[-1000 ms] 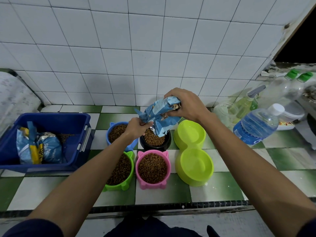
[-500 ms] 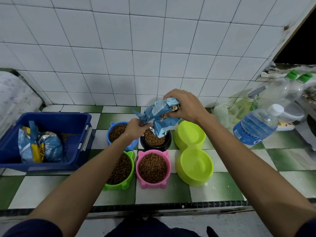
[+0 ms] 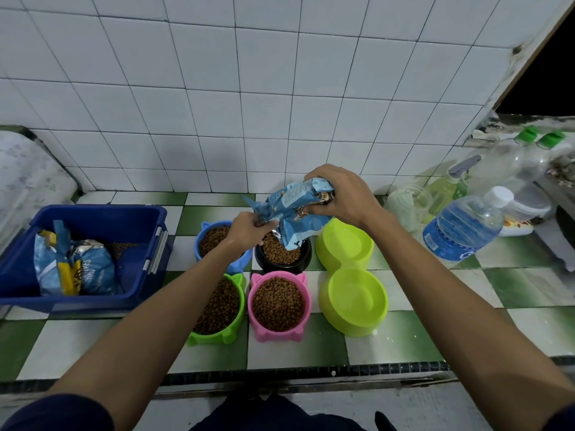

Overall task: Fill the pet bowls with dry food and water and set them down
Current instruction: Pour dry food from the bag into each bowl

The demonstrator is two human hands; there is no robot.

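Crumpled blue kibble bag (image 3: pixel 292 213) tipped mouth-down over black bowl (image 3: pixel 283 255), gripped by both hands. Black bowl holding brown kibble, mid-counter, behind pink cat-eared bowl (image 3: pixel 279 306), full. Blue bowl (image 3: pixel 217 242) and green cat-eared bowl (image 3: pixel 217 309) to the left, both full. Lime double bowl (image 3: pixel 350 275) to the right, both wells bare. Capped water bottle (image 3: pixel 463 225) lying tilted toward the counter's right edge.

Bowls packed tight mid-counter (image 3: pixel 93 346); bare tiles front; blue bin (image 3: pixel 124 293) left, bottles (image 3: pixel 460 231) right.

Bin (image 3: pixel 93 219) left of bowls (image 3: pixel 278 301), bottles (image 3: pixel 460 228) right, bag (image 3: pixel 292 213) above
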